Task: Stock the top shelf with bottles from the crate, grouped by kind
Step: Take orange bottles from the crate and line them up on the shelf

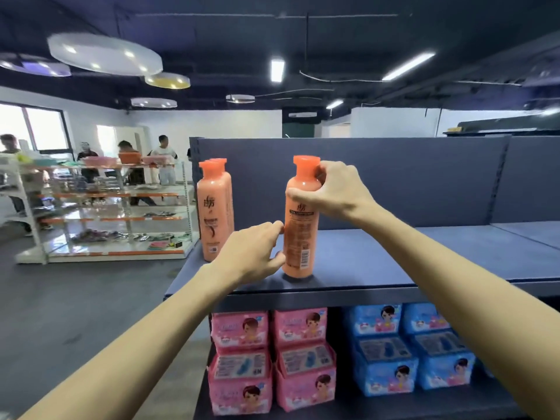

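left hand [254, 253] loosely curled, only fingertips and thumb touching the lower left side of the orange bottle [300, 225], which stands upright on the top shelf [394, 262] close to its front edge; right hand [333, 189] wraps its shoulder just under the cap. risk: it's tall and narrow with the barcode side facing out, so twisting or sliding it from the top could tip it off the front lip. the matching bottles [213, 207] stand apart at the far left end, so a fast shove over could topple them.
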`<state>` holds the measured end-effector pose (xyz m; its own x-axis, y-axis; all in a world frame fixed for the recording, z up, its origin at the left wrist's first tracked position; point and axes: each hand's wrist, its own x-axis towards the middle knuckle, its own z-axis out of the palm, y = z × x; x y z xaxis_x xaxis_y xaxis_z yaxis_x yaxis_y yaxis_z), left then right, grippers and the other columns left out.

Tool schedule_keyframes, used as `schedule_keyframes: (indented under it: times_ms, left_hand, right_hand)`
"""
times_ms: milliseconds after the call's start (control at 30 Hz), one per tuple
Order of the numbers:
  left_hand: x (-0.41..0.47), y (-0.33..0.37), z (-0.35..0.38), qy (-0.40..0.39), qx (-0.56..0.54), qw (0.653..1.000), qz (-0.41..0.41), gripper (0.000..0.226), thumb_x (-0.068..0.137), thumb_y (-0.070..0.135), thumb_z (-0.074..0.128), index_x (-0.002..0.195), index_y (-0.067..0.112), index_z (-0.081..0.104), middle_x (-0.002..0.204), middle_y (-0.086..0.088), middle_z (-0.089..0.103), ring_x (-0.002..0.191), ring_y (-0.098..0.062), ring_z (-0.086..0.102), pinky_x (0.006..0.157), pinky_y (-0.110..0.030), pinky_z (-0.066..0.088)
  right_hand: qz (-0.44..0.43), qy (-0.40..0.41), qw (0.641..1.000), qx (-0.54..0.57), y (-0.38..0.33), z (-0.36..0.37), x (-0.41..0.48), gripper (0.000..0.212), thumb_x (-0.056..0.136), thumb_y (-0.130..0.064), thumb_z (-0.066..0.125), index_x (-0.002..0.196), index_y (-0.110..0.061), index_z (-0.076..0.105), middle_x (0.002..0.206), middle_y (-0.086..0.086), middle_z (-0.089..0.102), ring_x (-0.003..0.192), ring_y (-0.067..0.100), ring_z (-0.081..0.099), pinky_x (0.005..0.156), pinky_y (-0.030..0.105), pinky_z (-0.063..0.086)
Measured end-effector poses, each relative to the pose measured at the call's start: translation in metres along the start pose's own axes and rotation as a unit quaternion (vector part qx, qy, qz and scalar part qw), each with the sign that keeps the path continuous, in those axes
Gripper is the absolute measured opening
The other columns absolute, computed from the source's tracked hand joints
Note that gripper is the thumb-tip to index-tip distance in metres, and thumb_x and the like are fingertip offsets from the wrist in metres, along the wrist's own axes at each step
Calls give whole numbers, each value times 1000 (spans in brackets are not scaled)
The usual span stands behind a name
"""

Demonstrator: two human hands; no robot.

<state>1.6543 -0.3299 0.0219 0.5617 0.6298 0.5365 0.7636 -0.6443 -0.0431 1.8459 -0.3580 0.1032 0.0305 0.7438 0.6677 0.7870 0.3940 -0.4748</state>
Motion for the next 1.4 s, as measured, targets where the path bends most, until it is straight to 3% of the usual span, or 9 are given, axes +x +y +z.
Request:
schedule_keyframes:
  times_ms: [133, 267, 467, 633, 767, 1000, 1133, 1267, 1400]
  left_hand:
    - [-5, -11, 8, -13, 9, 1000, 4, 41, 89, 41, 48, 127, 26, 43, 102, 6, 60, 89, -17, 59, 69, -33, 48]
    - [-5, -17, 11, -9, 3, 1000, 1, 43, 89, 42, 48, 129, 27, 42, 102, 7, 59, 88, -16, 58, 67, -32, 44]
    - [-4, -17, 12, 6, -8, 1000, -2, 41, 90, 41, 47, 129, 29, 42, 99, 8, 58, 86, -14, 57, 70, -33, 49]
    - [-2, -21, 13, 16, -17, 1000, -6, 39, 90, 41, 48, 127, 30, 43, 97, 10, 58, 81, -12, 54, 67, -30, 45]
    - [-1, -26, 17, 12, -26, 999, -34, 39, 89, 41, 48, 126, 29, 44, 98, 11, 59, 82, -13, 54, 66, -30, 42]
    - [-8, -31, 20, 16, -32, 999, -39, 37, 88, 42, 49, 123, 29, 47, 94, 12, 60, 83, -13, 55, 69, -31, 46]
    - [-13, -34, 15, 19, -29, 999, -37, 35, 88, 41, 49, 121, 29, 48, 92, 13, 61, 83, -13, 56, 67, -31, 46]
    - [-20, -42, 9, 15, -20, 999, -44, 33, 87, 40, 49, 118, 27, 50, 91, 12, 61, 84, -15, 58, 70, -34, 50]
    - [-29, -52, 3, 13, -10, 999, -52, 33, 87, 39, 51, 118, 27, 52, 91, 13, 61, 86, -16, 59, 72, -34, 50]
  right_hand:
    - [-5, -25, 1000, -4, 4, 13, 5, 24, 69, -54, 72, 74, -32, 65, 69, -10, 68, 66, 3, 64, 55, 16, 46]
    - [12, -32, 999, -27, 8, 20, 11, 44, 71, -59, 70, 79, -15, 66, 75, -4, 70, 72, 12, 68, 59, 29, 55]
    - [23, -86, 995, -45, 14, 21, 9, 55, 77, -64, 68, 109, -20, 56, 98, -7, 64, 85, 6, 61, 58, 19, 43]
    - [24, -226, 969, 91, 36, 16, -16, 73, 82, -28, 76, 138, -35, 30, 115, -7, 60, 80, 6, 65, 56, 19, 50]
    - [18, -275, 958, 75, 51, 28, -28, 62, 85, -17, 75, 134, -22, 37, 123, -1, 57, 76, 13, 63, 57, 24, 53]
    - [38, -235, 969, 68, 57, 42, -38, 61, 81, -43, 79, 130, -26, 45, 118, -11, 56, 68, 5, 61, 57, 17, 47]
    - [53, -198, 977, 65, 47, 59, -46, 64, 75, -59, 78, 124, -26, 53, 111, -11, 60, 86, 3, 59, 68, 17, 44]
    - [78, -171, 978, 85, 40, 70, -53, 57, 73, -61, 78, 111, -28, 50, 106, -17, 60, 94, -2, 58, 68, 17, 44]
    - [75, -246, 959, 122, 49, 62, -54, 59, 81, -36, 79, 129, -28, 46, 121, -18, 59, 111, -5, 56, 98, 29, 51]
